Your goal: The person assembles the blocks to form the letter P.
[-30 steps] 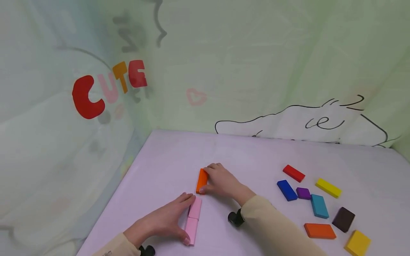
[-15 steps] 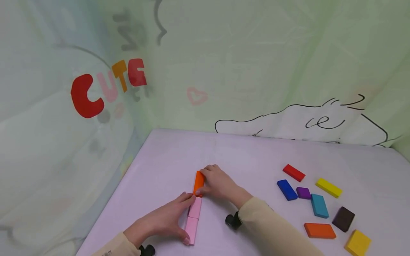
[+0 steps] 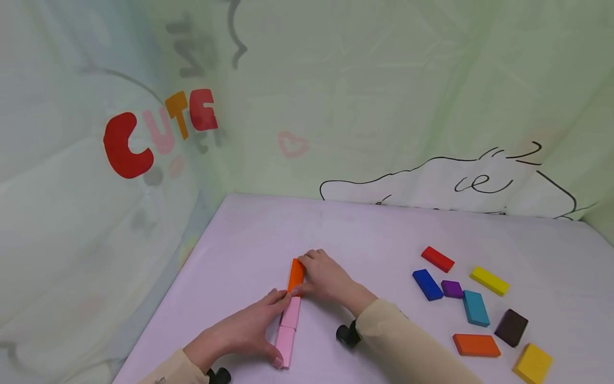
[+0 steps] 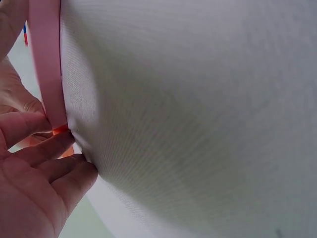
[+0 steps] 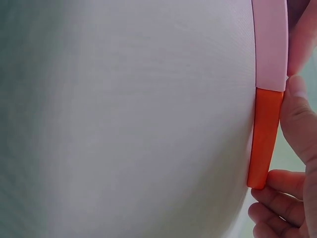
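Two pink blocks, a near one and a far one, lie end to end on the table. My left hand spans both from the left, thumb at the near end and fingertips at the far end. Beyond them an orange block continues the row, its end meeting the far pink block's end in the right wrist view. My right hand grips the orange block at its two ends between thumb and fingers. A pink block also shows in the left wrist view, where fingers hide most of the orange one.
At the right of the lilac table lie scattered blocks: red, blue, purple, yellow, teal, dark brown, a second orange and golden yellow. Printed curtains stand behind.
My right hand has moved the orange block left and toward me, closing its gap to the far pink block. The left hand has stayed on the pink blocks.
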Motion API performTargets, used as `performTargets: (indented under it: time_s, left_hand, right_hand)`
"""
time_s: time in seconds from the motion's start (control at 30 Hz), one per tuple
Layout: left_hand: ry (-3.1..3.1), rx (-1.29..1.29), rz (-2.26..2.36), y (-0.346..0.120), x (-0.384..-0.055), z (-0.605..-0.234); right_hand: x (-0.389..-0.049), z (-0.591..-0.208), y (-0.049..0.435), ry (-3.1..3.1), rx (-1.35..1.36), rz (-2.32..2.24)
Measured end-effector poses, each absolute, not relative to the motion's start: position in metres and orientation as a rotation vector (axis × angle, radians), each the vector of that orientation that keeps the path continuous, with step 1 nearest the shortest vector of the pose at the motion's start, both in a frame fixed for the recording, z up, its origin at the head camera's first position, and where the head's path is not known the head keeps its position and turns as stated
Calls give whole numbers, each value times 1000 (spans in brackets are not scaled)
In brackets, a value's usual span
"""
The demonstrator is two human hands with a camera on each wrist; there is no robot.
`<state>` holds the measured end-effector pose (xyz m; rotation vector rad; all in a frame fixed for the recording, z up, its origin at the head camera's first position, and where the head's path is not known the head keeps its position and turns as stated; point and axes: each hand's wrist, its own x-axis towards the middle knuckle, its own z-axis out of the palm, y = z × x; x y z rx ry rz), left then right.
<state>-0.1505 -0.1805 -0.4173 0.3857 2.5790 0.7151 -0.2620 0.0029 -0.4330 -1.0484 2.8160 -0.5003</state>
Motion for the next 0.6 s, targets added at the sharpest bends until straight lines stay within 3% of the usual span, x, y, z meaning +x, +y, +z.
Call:
performTargets:
  time_s: [0.6]
  left_hand:
    - [2549, 367, 742, -183, -153, -417]
  right_hand:
    - [-259, -427, 6, 2734, -1014, -498]
